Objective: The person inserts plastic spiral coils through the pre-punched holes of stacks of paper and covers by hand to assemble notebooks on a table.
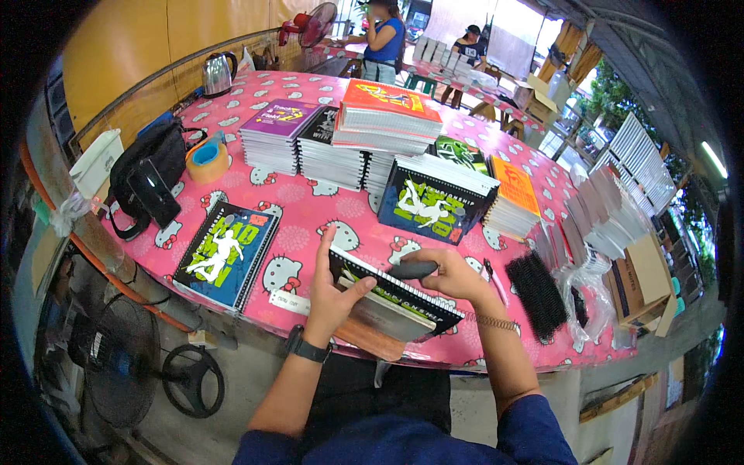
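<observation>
We see that the counter [349,215] is covered in pink, with a repeated pattern of white cat heads, red bows and paler flowers. The held notebook [409,297] has a black edge strip with green and white letters, and the tool [413,270] above it is black. The flat notebook [225,256] is dark blue, showing a white figure over lime-green letters. Behind, we find a purple cover [280,116], a red-orange cover [387,97] and an orange cover [514,184]. The binding coils [536,296] are black; the tape roll [209,170] is tan, with light blue inside.
</observation>
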Demonstrator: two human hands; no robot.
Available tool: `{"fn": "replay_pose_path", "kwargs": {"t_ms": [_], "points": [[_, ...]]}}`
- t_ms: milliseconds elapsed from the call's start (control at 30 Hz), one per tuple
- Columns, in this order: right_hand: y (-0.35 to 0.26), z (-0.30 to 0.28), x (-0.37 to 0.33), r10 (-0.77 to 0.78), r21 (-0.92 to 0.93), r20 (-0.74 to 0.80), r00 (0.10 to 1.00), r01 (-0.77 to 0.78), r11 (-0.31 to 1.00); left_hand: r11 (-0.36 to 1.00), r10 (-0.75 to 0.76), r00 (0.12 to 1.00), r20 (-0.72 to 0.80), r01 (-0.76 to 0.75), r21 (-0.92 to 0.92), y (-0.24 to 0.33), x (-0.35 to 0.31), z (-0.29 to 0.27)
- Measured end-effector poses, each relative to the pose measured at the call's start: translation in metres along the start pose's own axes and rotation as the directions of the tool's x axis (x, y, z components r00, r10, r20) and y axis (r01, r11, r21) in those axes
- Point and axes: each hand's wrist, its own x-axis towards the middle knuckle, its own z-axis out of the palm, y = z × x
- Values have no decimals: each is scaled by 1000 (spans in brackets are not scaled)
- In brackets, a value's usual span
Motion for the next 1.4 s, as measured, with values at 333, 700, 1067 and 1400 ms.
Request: {"fn": "replay_pose_path", "kwargs": {"t_ms": [333, 700, 1067, 1400], "points": [[-3, 8, 15, -190, 351, -118, 975, 220, 910, 990, 64, 997, 43, -68, 125, -1, -1, -7], [-20, 10, 33, -2, -196, 45, 999, 10, 981, 998, 33, 999, 17, -33, 49, 4, 0, -6], [-20, 23, 46, -183, -10, -5, 983, 183, 983, 999, -37, 999, 36, 36, 24, 13, -1, -3], [52, 26, 43, -223, -164, -173, 959, 195, 967, 989, 62, 998, 14, -63, 131, -8, 1, -17]]}}
